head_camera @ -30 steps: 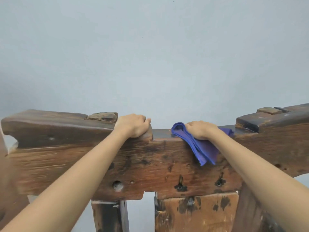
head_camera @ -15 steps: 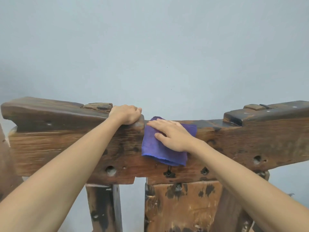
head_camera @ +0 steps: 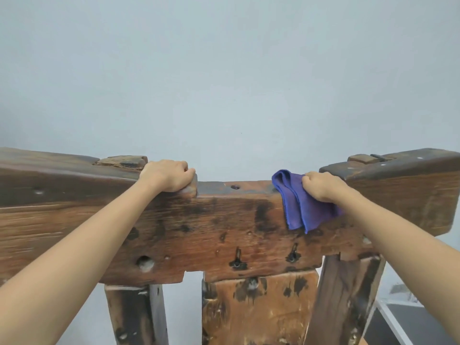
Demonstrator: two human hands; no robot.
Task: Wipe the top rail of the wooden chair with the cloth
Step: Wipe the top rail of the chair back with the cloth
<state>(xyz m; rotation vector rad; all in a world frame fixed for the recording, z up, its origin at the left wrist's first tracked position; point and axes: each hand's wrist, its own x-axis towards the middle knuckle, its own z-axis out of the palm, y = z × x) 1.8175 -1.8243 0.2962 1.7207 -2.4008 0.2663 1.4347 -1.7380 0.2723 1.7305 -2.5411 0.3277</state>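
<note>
Top rail (head_camera: 224,220) of the wooden chair runs across the whole view, dark and worn, with a lower flat part in the middle and a raised step at each end. Blue cloth (head_camera: 302,207) lies folded over the front edge of this lower part, at 3 o'clock from its centre, just beside the right step. The right hand (head_camera: 322,186) holds the cloth with curled fingers and presses it on the rail. The left hand (head_camera: 168,175) grips the corner of the left step at 9 o'clock, fingers curled over the top edge. Between the two hands the flat top is bare wood with one small hole (head_camera: 235,187); this is the free room along the rail, closed by the steps on both sides. Behind the rail at 12 o'clock stands a plain pale wall (head_camera: 224,70). At 6 o'clock, below the rail, are the wooden back posts (head_camera: 134,317) and a wide middle board (head_camera: 258,307).
</note>
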